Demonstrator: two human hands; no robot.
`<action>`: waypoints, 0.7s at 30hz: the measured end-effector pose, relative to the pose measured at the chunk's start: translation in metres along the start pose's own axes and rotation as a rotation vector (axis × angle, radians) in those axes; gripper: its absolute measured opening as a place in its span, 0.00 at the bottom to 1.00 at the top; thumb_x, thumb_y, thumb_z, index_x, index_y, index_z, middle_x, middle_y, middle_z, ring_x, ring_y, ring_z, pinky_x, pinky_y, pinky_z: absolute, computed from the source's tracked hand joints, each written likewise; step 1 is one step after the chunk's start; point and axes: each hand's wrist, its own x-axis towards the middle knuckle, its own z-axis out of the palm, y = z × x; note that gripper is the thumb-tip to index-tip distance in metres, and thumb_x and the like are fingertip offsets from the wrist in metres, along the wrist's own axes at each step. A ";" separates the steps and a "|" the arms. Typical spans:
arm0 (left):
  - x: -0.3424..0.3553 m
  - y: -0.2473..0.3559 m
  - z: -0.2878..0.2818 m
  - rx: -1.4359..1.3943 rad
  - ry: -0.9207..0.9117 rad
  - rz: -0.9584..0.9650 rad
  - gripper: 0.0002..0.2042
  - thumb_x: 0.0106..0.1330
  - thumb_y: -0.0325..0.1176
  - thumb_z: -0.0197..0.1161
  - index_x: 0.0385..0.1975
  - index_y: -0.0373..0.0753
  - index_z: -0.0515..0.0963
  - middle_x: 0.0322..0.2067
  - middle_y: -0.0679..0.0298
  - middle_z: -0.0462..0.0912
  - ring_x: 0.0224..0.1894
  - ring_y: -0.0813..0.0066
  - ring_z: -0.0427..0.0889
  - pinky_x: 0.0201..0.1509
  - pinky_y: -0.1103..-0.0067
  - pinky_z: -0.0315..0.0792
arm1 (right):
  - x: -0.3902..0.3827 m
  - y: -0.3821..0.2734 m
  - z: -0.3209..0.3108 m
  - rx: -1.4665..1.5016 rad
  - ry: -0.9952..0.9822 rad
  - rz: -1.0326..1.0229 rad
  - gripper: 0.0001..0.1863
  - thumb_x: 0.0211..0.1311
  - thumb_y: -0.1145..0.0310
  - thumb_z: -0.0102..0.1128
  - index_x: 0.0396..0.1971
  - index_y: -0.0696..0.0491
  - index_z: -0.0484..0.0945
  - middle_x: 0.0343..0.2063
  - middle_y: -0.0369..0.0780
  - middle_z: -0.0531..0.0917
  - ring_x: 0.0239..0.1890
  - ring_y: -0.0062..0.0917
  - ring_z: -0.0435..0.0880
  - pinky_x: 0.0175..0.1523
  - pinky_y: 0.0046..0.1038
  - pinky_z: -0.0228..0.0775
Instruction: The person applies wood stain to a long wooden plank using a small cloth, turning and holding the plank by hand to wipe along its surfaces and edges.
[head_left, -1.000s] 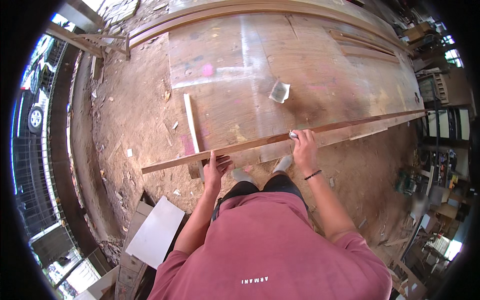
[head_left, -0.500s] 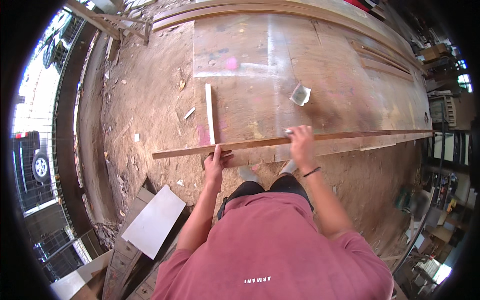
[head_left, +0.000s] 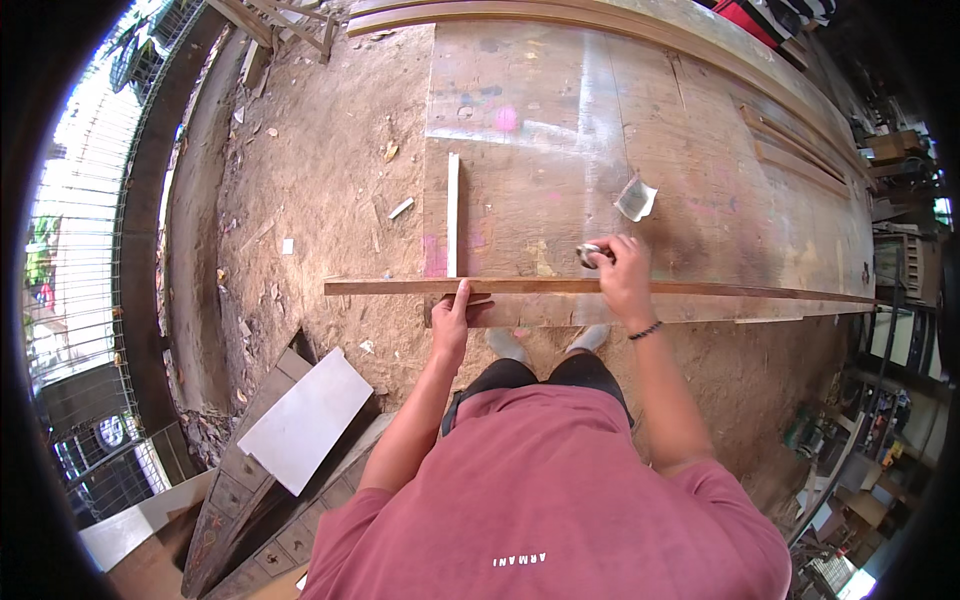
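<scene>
A long, narrow wooden strip (head_left: 390, 287) lies across in front of me, along the near edge of a paint-stained plywood sheet (head_left: 540, 200). My left hand (head_left: 454, 325) grips the strip left of its middle, thumb on top and fingers underneath. In my right hand (head_left: 625, 278) is a small roundish thing, dark and pale (head_left: 594, 256), held at the fingertips just beyond the strip; its kind is not clear. A thin white strip (head_left: 453, 215) points away from me on the sheet, its near end close to my left hand.
A curled piece of paper (head_left: 636, 199) lies on the plywood. Long wooden strips (head_left: 560, 12) run along its far edge, and shorter ones (head_left: 795, 150) lie at the right. At the lower left, a white panel (head_left: 305, 420) rests on old boards (head_left: 235, 490). Cluttered shelves stand at the right.
My right hand has shifted slightly off the strip, showing more of the small roundish thing. My left hand keeps its grip on the wooden strip. The whole view has turned a little.
</scene>
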 end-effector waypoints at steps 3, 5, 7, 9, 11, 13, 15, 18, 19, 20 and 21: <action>0.003 -0.005 -0.005 -0.015 -0.002 0.011 0.25 0.78 0.51 0.61 0.47 0.27 0.82 0.42 0.53 0.89 0.41 0.65 0.91 0.49 0.74 0.82 | -0.015 0.014 -0.020 -0.019 -0.123 0.123 0.07 0.59 0.76 0.68 0.38 0.56 0.85 0.36 0.44 0.84 0.42 0.38 0.81 0.50 0.35 0.73; 0.003 -0.005 -0.003 -0.005 -0.008 0.009 0.25 0.78 0.50 0.61 0.47 0.27 0.82 0.41 0.53 0.89 0.41 0.65 0.91 0.49 0.73 0.82 | -0.021 0.023 -0.025 -0.077 -0.199 0.130 0.09 0.60 0.76 0.68 0.40 0.56 0.85 0.36 0.44 0.84 0.43 0.38 0.81 0.49 0.36 0.73; 0.002 -0.008 -0.006 0.006 -0.006 0.003 0.25 0.78 0.50 0.61 0.47 0.26 0.82 0.41 0.53 0.89 0.41 0.65 0.91 0.49 0.73 0.83 | -0.018 0.023 -0.035 -0.115 -0.229 0.059 0.09 0.58 0.77 0.68 0.39 0.57 0.84 0.36 0.45 0.84 0.43 0.39 0.80 0.50 0.38 0.73; 0.004 -0.009 -0.004 0.022 -0.002 0.032 0.25 0.78 0.50 0.61 0.47 0.26 0.82 0.41 0.53 0.89 0.41 0.65 0.91 0.49 0.72 0.83 | -0.015 0.024 -0.036 -0.156 -0.255 -0.011 0.09 0.57 0.77 0.68 0.39 0.57 0.84 0.36 0.45 0.84 0.43 0.41 0.80 0.51 0.40 0.73; 0.004 -0.007 -0.003 0.019 -0.005 0.025 0.25 0.78 0.50 0.61 0.47 0.26 0.82 0.41 0.53 0.89 0.41 0.65 0.91 0.49 0.73 0.83 | -0.009 0.028 -0.028 -0.168 -0.303 -0.087 0.09 0.56 0.77 0.69 0.38 0.57 0.84 0.37 0.45 0.84 0.44 0.41 0.80 0.52 0.41 0.73; 0.002 -0.006 -0.003 0.017 -0.003 0.015 0.25 0.78 0.50 0.61 0.47 0.25 0.82 0.41 0.53 0.89 0.41 0.65 0.91 0.49 0.73 0.83 | -0.002 0.015 -0.010 -0.146 -0.347 -0.114 0.09 0.56 0.77 0.69 0.38 0.57 0.84 0.37 0.45 0.85 0.45 0.42 0.80 0.53 0.40 0.74; 0.002 -0.007 -0.002 0.010 0.000 0.042 0.25 0.78 0.49 0.61 0.47 0.26 0.82 0.41 0.52 0.89 0.42 0.64 0.91 0.49 0.74 0.83 | 0.007 -0.004 0.020 -0.084 -0.405 -0.179 0.09 0.56 0.78 0.69 0.37 0.57 0.84 0.37 0.45 0.85 0.45 0.42 0.80 0.54 0.39 0.74; 0.002 -0.004 0.003 -0.034 -0.008 0.028 0.24 0.79 0.48 0.60 0.46 0.26 0.82 0.40 0.52 0.89 0.41 0.64 0.91 0.49 0.75 0.83 | 0.012 -0.041 0.064 -0.034 -0.412 -0.247 0.08 0.57 0.78 0.68 0.37 0.57 0.84 0.37 0.45 0.85 0.45 0.42 0.80 0.55 0.39 0.74; 0.003 -0.006 0.001 -0.036 -0.008 0.029 0.24 0.79 0.48 0.60 0.46 0.26 0.82 0.40 0.52 0.89 0.41 0.64 0.91 0.49 0.75 0.83 | 0.014 -0.046 0.071 -0.007 -0.407 -0.292 0.08 0.57 0.78 0.68 0.38 0.57 0.84 0.37 0.45 0.85 0.46 0.42 0.80 0.56 0.38 0.74; 0.004 -0.008 -0.001 -0.035 -0.016 0.037 0.24 0.78 0.49 0.61 0.46 0.26 0.82 0.40 0.52 0.89 0.41 0.64 0.91 0.49 0.75 0.83 | 0.018 -0.043 0.068 -0.009 -0.408 -0.293 0.08 0.57 0.78 0.68 0.38 0.57 0.84 0.37 0.45 0.85 0.46 0.42 0.80 0.56 0.38 0.74; 0.005 -0.009 -0.004 -0.033 -0.022 0.044 0.24 0.78 0.49 0.61 0.46 0.26 0.82 0.40 0.52 0.89 0.41 0.65 0.91 0.49 0.75 0.83 | 0.021 -0.039 0.063 0.005 -0.392 -0.282 0.09 0.57 0.78 0.67 0.39 0.57 0.84 0.38 0.44 0.85 0.45 0.40 0.81 0.55 0.37 0.74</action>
